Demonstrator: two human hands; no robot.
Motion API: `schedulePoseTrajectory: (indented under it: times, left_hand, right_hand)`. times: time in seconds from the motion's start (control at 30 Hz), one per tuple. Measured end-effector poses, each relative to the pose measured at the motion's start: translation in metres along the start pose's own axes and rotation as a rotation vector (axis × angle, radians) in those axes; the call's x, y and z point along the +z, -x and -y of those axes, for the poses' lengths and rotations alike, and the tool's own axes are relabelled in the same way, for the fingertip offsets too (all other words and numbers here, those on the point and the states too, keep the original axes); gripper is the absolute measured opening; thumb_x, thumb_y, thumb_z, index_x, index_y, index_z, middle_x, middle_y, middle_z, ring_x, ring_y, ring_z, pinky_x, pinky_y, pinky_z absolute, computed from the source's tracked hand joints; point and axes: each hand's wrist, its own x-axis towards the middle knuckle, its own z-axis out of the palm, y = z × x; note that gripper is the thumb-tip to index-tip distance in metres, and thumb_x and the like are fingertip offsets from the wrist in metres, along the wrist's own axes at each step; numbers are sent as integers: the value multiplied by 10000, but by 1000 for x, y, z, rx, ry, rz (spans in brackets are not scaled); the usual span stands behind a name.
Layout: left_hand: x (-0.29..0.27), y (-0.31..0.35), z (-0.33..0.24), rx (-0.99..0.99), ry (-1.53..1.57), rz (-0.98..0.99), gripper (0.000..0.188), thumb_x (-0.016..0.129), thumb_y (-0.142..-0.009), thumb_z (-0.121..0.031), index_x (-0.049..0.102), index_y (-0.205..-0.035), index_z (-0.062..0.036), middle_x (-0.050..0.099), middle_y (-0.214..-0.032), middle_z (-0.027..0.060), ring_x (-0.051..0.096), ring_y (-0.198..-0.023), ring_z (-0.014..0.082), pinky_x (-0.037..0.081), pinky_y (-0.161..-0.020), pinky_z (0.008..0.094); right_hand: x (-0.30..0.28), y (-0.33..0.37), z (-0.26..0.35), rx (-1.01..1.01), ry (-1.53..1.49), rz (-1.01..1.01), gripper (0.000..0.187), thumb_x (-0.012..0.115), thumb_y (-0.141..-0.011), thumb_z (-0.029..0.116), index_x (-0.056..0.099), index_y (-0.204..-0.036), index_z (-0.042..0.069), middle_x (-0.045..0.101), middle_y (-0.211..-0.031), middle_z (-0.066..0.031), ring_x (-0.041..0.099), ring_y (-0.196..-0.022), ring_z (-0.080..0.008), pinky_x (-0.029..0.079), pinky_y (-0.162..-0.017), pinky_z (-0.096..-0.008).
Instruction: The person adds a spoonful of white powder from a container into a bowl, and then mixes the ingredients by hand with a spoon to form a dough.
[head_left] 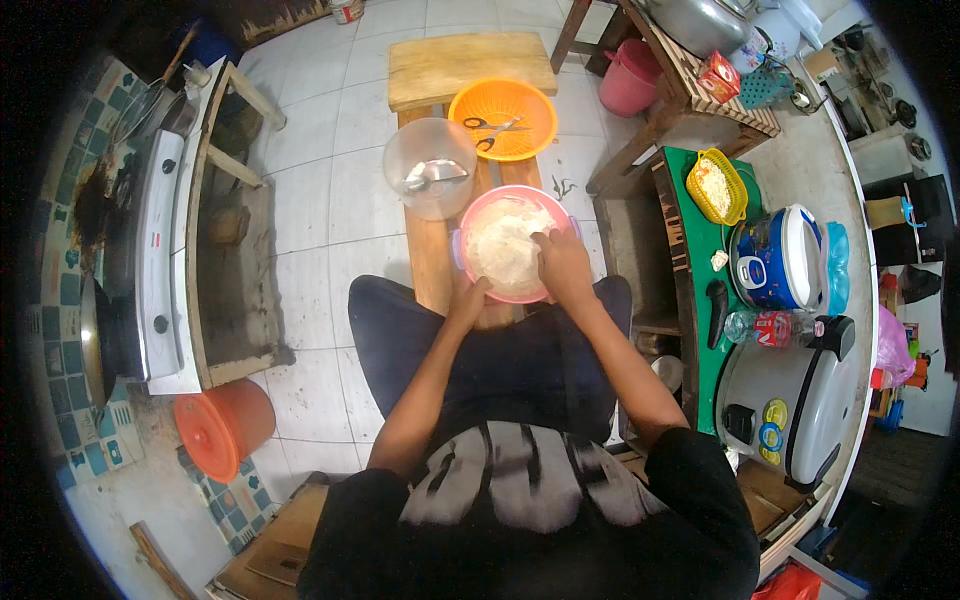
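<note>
1. White tiled kitchen floor (pixel 320 200); a narrow wooden bench (pixel 432 250) ran away from the seated person.
2. Pink bowl (pixel 470 280) sat on the bench's near end, just in front of the person's knees, filled with white dough (pixel 500 250).
3. Left hand (pixel 468 298) gripped the bowl's near rim, fingers closed on it.
4. Right hand (pixel 560 262) was pressed down into the dough; fingers curled, but couldn't tell whether they clamped any.
5. Clear bowl (pixel 430 168) with a metal spoon (pixel 436 175) stood just beyond the pink one.
6. Orange basin (pixel 503 118) held scissors (pixel 492 130), further along.
7. Stove (pixel 155 270) at left; rice cooker (pixel 800 395) on the green counter (pixel 700 300) at right.
</note>
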Motion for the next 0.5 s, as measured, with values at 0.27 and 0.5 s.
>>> schedulePoseTrajectory:
  times: [0.27,0.5]
  left_hand:
    - [14,12,-17,-56,130,-49,695,478,-841,-40,223,-1488,-34,478,-1334,180,598,-1116,282,616,-793,372]
    - [19,19,-22,-63,152,-60,721,486,-828,-31,223,-1500,-39,454,-1364,184,601,-1105,284,616,-801,365]
  right_hand:
    - [-42,18,-16,-97,-197,128,167,648,-813,74,714,-963,103,630,-822,-94,574,-819,-312,486,-729,-424]
    - [-40,23,-39,82,41,43,154,652,-812,110,720,-949,91,643,-777,-107,599,-779,-321,498,-700,-441]
